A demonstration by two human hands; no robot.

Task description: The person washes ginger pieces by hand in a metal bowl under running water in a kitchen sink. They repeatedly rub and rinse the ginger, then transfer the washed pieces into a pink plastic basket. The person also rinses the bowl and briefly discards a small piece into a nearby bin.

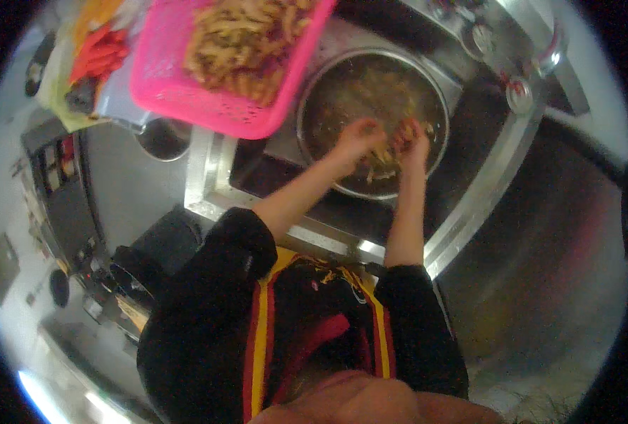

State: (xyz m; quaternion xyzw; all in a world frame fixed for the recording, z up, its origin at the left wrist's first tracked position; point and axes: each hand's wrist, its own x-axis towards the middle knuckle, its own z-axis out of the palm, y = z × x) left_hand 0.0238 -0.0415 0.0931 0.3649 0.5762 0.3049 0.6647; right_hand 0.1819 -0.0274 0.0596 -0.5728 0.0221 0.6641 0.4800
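In the metal sink (487,205), near a pink basket (160,74), a round bowl (444,116) of cloudy water (370,81) holds the left hand (360,138), its grip too blurred to tell, and the right hand (414,141), curled on yellowish pieces (379,169).

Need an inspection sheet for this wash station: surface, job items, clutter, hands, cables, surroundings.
Surface: shiny stainless-steel sink edge, framing the work area.
Job's things: round silver metal bowl of cloudy liquid, with pale yellowish pieces in it; bright pink perforated plastic basket at upper left, holding brownish-yellow elongated pieces.
Clutter: orange-red pieces by pale plastic wrapping, left of the basket.
Grippers: left hand and right hand, both bare, side by side over the bowl's near half; blur hides their exact grip.
Cables: nothing seen.
Surroundings: round metal container below the basket in the picture.
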